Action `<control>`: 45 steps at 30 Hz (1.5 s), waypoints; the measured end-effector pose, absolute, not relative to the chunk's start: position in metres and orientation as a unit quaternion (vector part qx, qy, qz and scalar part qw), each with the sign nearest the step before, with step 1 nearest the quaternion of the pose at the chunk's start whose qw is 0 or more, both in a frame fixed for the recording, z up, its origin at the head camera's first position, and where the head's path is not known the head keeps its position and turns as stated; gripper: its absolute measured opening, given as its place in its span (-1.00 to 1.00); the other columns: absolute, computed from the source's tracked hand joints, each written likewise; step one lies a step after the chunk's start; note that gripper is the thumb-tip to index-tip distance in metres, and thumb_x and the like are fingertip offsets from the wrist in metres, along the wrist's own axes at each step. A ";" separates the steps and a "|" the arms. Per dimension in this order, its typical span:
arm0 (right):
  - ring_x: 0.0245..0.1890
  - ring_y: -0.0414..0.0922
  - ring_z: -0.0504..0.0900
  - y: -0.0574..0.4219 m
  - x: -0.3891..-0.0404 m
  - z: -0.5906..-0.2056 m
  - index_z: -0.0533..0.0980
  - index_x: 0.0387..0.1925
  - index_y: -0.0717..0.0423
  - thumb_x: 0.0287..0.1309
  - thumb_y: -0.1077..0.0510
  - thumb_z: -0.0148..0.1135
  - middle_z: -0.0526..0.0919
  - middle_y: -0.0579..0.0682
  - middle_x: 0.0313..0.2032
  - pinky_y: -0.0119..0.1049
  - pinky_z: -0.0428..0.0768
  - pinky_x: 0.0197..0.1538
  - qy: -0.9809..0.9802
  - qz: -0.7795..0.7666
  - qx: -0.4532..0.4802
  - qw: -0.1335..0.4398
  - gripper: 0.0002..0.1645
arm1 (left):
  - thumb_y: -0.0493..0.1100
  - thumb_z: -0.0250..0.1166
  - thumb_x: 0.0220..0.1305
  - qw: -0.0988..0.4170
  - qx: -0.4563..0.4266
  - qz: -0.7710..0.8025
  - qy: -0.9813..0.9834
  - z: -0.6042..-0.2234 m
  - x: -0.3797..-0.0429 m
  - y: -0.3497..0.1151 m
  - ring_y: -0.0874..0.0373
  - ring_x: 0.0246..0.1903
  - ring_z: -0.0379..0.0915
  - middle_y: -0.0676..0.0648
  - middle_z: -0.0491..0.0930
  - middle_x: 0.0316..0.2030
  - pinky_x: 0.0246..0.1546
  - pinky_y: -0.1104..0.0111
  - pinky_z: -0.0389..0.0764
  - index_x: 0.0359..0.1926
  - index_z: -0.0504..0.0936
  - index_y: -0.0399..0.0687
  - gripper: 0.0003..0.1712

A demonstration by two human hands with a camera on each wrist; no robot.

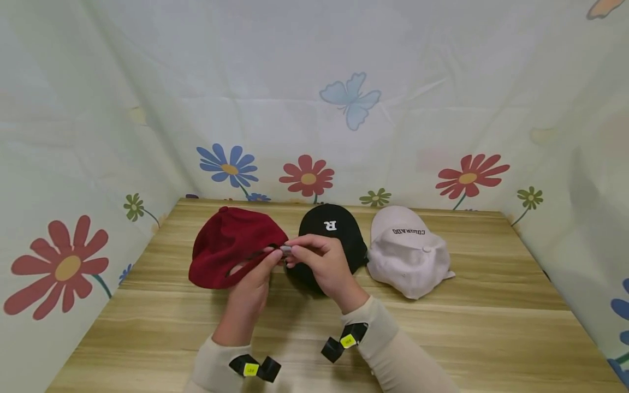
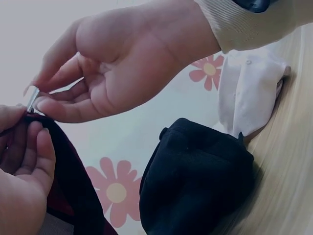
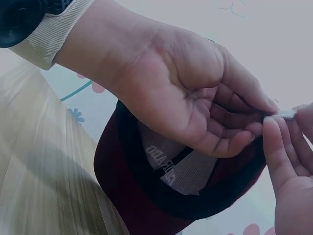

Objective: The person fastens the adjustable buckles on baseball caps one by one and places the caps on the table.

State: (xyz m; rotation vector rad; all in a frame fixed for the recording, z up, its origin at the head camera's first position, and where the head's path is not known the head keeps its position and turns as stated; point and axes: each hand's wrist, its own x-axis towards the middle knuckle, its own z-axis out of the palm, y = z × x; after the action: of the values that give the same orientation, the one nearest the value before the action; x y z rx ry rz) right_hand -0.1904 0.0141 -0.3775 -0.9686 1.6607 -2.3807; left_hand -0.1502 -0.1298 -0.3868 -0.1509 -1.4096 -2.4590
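Note:
A dark red baseball cap [image 1: 233,243] is held up on the left in the head view, its back opening toward me. My left hand [image 1: 249,295] comes from below and pinches the cap's back strap between thumb and fingers. With thumb and fingertips, my right hand [image 1: 328,265] pinches the small silver buckle [image 1: 286,249] on that strap. The two hands' fingertips meet closely there, partly covering the buckle. In the right wrist view, the cap's dark inner band [image 3: 132,147] and pale lining with lettering show beneath the left hand.
Just behind my right hand, a black cap [image 1: 326,218] with a white letter R sits on the wooden table [image 1: 472,338]. To its right lies a pale cap [image 1: 413,265] lettered COLORADO. A flower-printed cloth [image 1: 275,120] encloses the table's back and sides.

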 end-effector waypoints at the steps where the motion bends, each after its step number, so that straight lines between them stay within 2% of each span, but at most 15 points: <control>1: -0.43 -0.10 0.64 0.014 -0.191 -0.378 0.50 -0.21 0.51 0.13 0.30 0.14 0.65 0.10 -0.31 -0.13 0.65 -0.25 0.537 -0.777 -0.325 0.044 -0.73 | -0.47 0.17 0.12 0.144 -0.061 -0.856 -0.492 -0.387 -0.150 -0.131 0.19 -0.40 0.53 0.04 0.66 -0.43 -0.23 0.41 0.57 -0.37 0.59 -0.09 -0.79; 4: -0.44 -0.11 0.64 0.015 -0.191 -0.378 0.49 -0.21 0.54 0.13 0.33 0.13 0.66 0.07 -0.33 -0.16 0.66 -0.27 0.528 -0.778 -0.336 0.056 -0.73 | -0.45 0.14 0.16 0.134 -0.076 -0.854 -0.498 -0.388 -0.150 -0.135 0.20 -0.36 0.51 0.05 0.65 -0.41 -0.20 0.43 0.55 -0.37 0.60 -0.09 -0.80; 9: -0.48 -0.09 0.65 0.014 -0.192 -0.378 0.53 -0.24 0.47 0.07 0.32 0.20 0.67 0.04 -0.36 -0.13 0.66 -0.29 0.552 -0.767 -0.322 0.059 -0.75 | -0.44 0.16 0.15 0.135 -0.074 -0.848 -0.506 -0.389 -0.150 -0.136 0.22 -0.37 0.51 0.06 0.64 -0.43 -0.21 0.43 0.55 -0.39 0.61 -0.07 -0.80; 17: -0.51 -0.01 0.64 0.015 -0.193 -0.374 0.58 -0.31 0.34 0.02 0.26 0.27 0.64 0.25 -0.36 -0.10 0.65 -0.31 0.607 -0.738 -0.289 0.056 -0.80 | -0.36 0.25 0.10 0.145 -0.043 -0.807 -0.570 -0.389 -0.149 -0.137 0.24 -0.37 0.53 0.09 0.63 -0.44 -0.21 0.44 0.54 -0.38 0.60 -0.03 -0.86; 21: -0.55 -0.08 0.63 0.015 -0.194 -0.373 0.59 -0.35 0.29 0.01 0.24 0.28 0.64 0.22 -0.40 -0.12 0.66 -0.33 0.627 -0.725 -0.277 0.060 -0.84 | -0.36 0.30 0.04 0.145 -0.014 -0.803 -0.578 -0.390 -0.149 -0.136 0.26 -0.37 0.54 0.11 0.64 -0.44 -0.21 0.45 0.54 -0.39 0.61 0.00 -0.84; 25: -0.56 -0.13 0.62 0.016 -0.195 -0.373 0.58 -0.36 0.28 0.03 0.25 0.27 0.64 0.13 -0.43 -0.13 0.66 -0.33 0.625 -0.727 -0.277 0.067 -0.85 | -0.37 0.31 0.03 0.125 -0.032 -0.804 -0.581 -0.390 -0.149 -0.136 0.24 -0.26 0.56 0.08 0.67 -0.34 -0.14 0.45 0.55 -0.24 0.63 -0.16 -0.80; 29: -0.55 -0.11 0.62 0.016 -0.197 -0.373 0.55 -0.35 0.35 0.05 0.28 0.24 0.64 0.07 -0.44 -0.15 0.66 -0.33 0.605 -0.740 -0.284 0.077 -0.84 | -0.34 0.25 0.11 0.091 -0.076 -0.796 -0.593 -0.392 -0.149 -0.138 0.20 -0.15 0.56 0.03 0.66 -0.22 -0.05 0.41 0.53 -0.06 0.53 -0.38 -0.66; 33: -0.55 -0.11 0.62 0.015 -0.198 -0.374 0.53 -0.33 0.40 0.07 0.30 0.21 0.63 0.05 -0.43 -0.17 0.66 -0.33 0.590 -0.749 -0.289 0.089 -0.82 | -0.28 0.23 0.16 0.081 -0.080 -0.783 -0.611 -0.392 -0.148 -0.139 0.20 -0.13 0.55 0.04 0.65 -0.18 -0.04 0.41 0.53 -0.03 0.53 -0.35 -0.65; 39: -0.53 -0.06 0.62 0.014 -0.198 -0.372 0.53 -0.33 0.39 0.07 0.28 0.22 0.64 0.03 -0.44 -0.18 0.66 -0.35 0.587 -0.748 -0.295 0.094 -0.82 | -0.27 0.25 0.14 0.101 -0.071 -0.782 -0.611 -0.391 -0.147 -0.138 0.20 -0.15 0.56 0.04 0.65 -0.21 -0.06 0.40 0.55 -0.06 0.55 -0.34 -0.66; 45: -0.53 -0.13 0.65 0.012 -0.197 -0.369 0.50 -0.33 0.43 0.06 0.31 0.21 0.65 0.01 -0.44 -0.21 0.66 -0.38 0.571 -0.753 -0.312 0.095 -0.81 | -0.40 0.22 0.12 0.139 -0.088 -0.806 -0.569 -0.389 -0.145 -0.135 0.19 -0.23 0.59 0.02 0.67 -0.29 -0.11 0.40 0.57 -0.14 0.58 -0.30 -0.76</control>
State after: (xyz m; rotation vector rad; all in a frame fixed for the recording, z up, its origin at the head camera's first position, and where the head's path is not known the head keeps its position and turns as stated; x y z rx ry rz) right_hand -0.1975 0.0122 -0.3687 -0.9238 1.6937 -2.2337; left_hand -0.1448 -0.1347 -0.3894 -0.2547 -1.6453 -2.3291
